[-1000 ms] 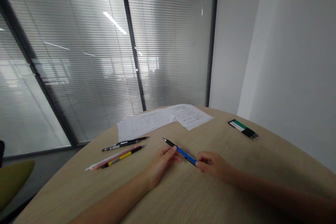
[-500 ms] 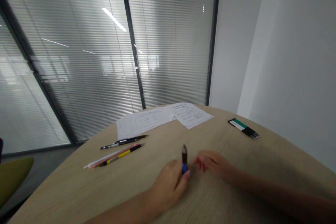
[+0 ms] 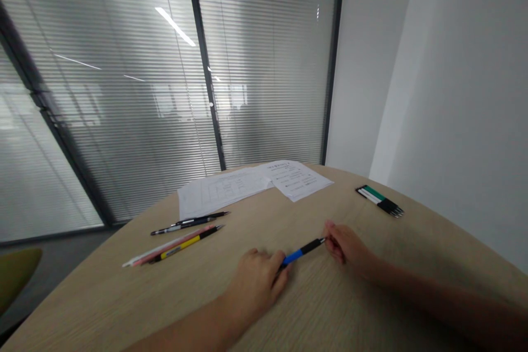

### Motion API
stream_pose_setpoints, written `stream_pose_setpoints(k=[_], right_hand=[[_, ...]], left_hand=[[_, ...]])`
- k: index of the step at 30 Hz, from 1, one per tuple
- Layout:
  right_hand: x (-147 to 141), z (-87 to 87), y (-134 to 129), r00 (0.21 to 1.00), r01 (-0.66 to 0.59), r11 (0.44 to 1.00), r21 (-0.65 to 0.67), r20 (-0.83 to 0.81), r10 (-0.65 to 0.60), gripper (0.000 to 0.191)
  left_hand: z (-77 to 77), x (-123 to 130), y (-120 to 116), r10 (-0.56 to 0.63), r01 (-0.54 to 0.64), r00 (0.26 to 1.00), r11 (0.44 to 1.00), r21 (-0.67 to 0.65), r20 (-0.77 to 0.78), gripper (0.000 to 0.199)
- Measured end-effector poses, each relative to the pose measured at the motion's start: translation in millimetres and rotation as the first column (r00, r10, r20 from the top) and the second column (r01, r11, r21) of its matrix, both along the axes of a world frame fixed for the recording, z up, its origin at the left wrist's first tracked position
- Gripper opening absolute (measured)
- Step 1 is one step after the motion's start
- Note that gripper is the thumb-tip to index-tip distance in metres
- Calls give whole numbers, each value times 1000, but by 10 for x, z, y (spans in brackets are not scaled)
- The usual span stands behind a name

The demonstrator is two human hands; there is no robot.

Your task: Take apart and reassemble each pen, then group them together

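Note:
My left hand (image 3: 259, 278) rests low over the table, its fingers closed round the rear part of a blue pen (image 3: 293, 257) with a black grip. The pen slants up to the right, and its metal tip reaches the fingers of my right hand (image 3: 346, 247). Those fingers are curled and pressed together at the tip; whether they pinch it or hold something small is hidden. To the left lie a yellow-and-black pen (image 3: 183, 246), a pink pen (image 3: 173, 248) with a whitish stick beside it, and dark pens (image 3: 190, 223).
Printed sheets (image 3: 223, 190) lie at the far side of the round wooden table (image 3: 313, 313). A flat pack of pen refills (image 3: 379, 199), green, white and black, is at the right. A greenish chair (image 3: 18, 275) stands at the left, with blinds behind glass beyond.
The pen in my left hand has swung from pointing away from me to pointing right. My right hand has shifted to the right and a little farther away, and its fingers now meet the pen tip.

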State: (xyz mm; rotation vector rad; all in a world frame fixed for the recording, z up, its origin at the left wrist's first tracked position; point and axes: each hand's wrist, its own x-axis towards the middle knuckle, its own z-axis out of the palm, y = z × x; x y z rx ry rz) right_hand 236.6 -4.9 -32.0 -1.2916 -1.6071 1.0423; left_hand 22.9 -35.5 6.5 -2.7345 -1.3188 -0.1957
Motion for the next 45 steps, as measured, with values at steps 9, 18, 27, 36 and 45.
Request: stream_pose_setpoints(k=[9, 18, 27, 36, 45], right_hand=[[-11, 81, 39, 991, -107, 994, 0, 80, 106, 47], [26, 56, 81, 977, -56, 998, -13, -208, 52, 41], [13, 62, 79, 986, -48, 998, -33, -161, 42, 44], [22, 33, 94, 995, -67, 998, -4, -80, 67, 41], [-48, 74, 72, 994, -78, 996, 43, -73, 81, 36]], left_hand=[[-19, -82, 141, -60, 62, 985, 998, -7, 160, 27], [-26, -130, 295, 166, 28, 675, 968, -249, 719, 9], [17, -139, 315, 363, 89, 521, 877, -472, 773, 12], [33, -130, 307, 460, 128, 483, 804, -580, 745, 24], [53, -146, 329, 514, 60, 419, 807, -588, 748, 38]])
